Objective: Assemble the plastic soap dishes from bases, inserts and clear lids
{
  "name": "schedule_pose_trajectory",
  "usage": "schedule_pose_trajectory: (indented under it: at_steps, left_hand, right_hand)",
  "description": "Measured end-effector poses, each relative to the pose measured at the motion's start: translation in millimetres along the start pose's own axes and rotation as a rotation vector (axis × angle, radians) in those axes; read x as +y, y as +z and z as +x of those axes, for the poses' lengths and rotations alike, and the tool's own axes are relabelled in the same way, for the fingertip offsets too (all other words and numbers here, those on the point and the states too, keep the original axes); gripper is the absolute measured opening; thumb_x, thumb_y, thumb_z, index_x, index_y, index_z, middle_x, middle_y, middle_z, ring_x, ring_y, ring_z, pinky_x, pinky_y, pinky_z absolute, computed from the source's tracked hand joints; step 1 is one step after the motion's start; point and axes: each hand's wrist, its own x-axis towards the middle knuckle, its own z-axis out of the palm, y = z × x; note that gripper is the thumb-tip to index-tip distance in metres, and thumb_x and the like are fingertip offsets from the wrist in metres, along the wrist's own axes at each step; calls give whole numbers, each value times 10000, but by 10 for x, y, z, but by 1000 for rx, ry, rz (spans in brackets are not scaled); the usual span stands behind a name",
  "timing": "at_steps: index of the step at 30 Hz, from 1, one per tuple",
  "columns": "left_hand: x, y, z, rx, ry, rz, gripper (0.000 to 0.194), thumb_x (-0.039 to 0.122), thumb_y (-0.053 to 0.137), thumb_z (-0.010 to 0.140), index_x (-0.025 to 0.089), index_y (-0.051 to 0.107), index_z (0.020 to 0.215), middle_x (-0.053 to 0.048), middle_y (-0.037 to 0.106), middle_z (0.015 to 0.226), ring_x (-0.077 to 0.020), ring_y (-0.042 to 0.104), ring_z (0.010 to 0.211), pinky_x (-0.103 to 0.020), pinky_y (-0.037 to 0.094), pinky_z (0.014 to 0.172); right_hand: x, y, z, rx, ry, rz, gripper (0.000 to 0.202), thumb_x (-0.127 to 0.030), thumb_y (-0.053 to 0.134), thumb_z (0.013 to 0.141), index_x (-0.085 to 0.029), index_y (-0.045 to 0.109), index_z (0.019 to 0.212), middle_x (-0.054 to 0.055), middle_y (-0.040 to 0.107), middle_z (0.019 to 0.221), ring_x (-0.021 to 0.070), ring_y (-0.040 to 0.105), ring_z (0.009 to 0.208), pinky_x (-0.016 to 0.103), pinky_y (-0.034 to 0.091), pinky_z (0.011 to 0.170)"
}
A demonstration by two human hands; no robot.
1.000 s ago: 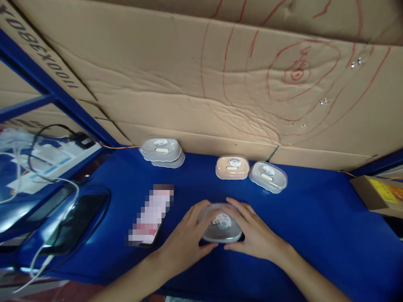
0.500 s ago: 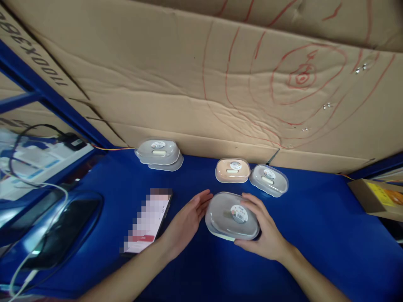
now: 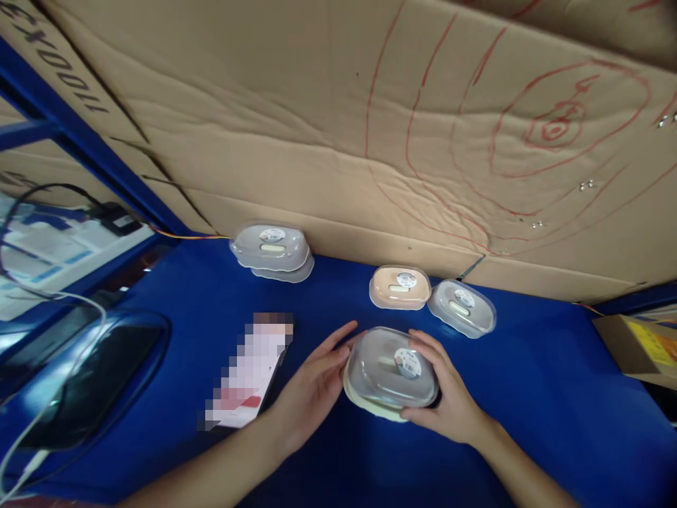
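An oval soap box (image 3: 378, 377) with a clear lid, a grey inside, a cream base and a round label is at the centre front. My right hand (image 3: 449, 395) wraps round the right end of its lid, fingers on the far side and thumb on the near side. The lid sits askew, with the cream base rim showing at the left and near edges. My left hand (image 3: 317, 388) cups the left end at the base, its fingertips partly hidden. Behind stand a peach soap box (image 3: 400, 288) and a grey one (image 3: 462, 308) side by side.
Two grey soap boxes (image 3: 272, 250) are stacked at the back left. A phone with a lit, blurred screen (image 3: 248, 374) lies left of my left forearm. A dark device with cables (image 3: 100, 381) is further left. Cardboard (image 3: 264, 141) walls the back; a small carton (image 3: 635, 342) sits right.
My left hand has closed in on the box's left end. The lid has tilted and shifted against the base, baring more of the cream rim. The view has swung slightly left.
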Motion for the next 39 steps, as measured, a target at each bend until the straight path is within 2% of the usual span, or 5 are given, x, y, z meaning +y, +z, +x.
schedule_pose_trajectory:
  at_steps: [11, 16, 21, 29, 39]
  left_hand:
    - [67, 10, 12, 20, 44, 1, 601, 125, 843, 808, 245, 677, 1373, -72, 729, 1370, -232, 621, 1354, -300, 457, 1113]
    - [-41, 39, -6, -85, -139, 61, 485, 470, 757, 966, 230, 691, 1381, -103, 726, 1369, -292, 644, 1295, -402, 513, 1057]
    - [-61, 49, -32, -160, -270, -19, 619, 689, 548, 1015, 267, 635, 1459, -109, 683, 1447, -332, 623, 1320, -440, 565, 954]
    - [-71, 42, -25, -111, -231, 29, 553, 591, 515, 1070, 295, 548, 1537, -112, 612, 1545, -348, 565, 1407, -461, 560, 977]
    - [-85, 86, -17, -86, -269, 30, 547, 580, 431, 1100, 201, 682, 1405, -140, 716, 1411, -339, 632, 1318, -466, 565, 986]
  right_hand:
    - [-98, 176, -55, 40, -75, -91, 932, -356, 868, 851, -324, 295, 1585, 182, 310, 1628, 407, 411, 1540, 594, 497, 1184]
    - [-22, 170, -46, 42, -59, -78, 999, -430, 892, 835, -319, 253, 1595, 196, 312, 1600, 425, 423, 1521, 605, 516, 1161]
    - [-50, 118, -65, -63, -79, -98, 1026, -564, 897, 795, -298, 294, 1581, 203, 300, 1611, 426, 439, 1511, 586, 537, 1138]
    - [-84, 104, -63, -8, -103, -198, 837, -574, 834, 851, -257, 437, 1516, 213, 418, 1601, 433, 507, 1456, 616, 521, 1116]
    - [31, 115, -87, 112, 1, 187, 728, -710, 555, 996, -261, 386, 1544, 189, 462, 1590, 392, 498, 1485, 567, 500, 1157]
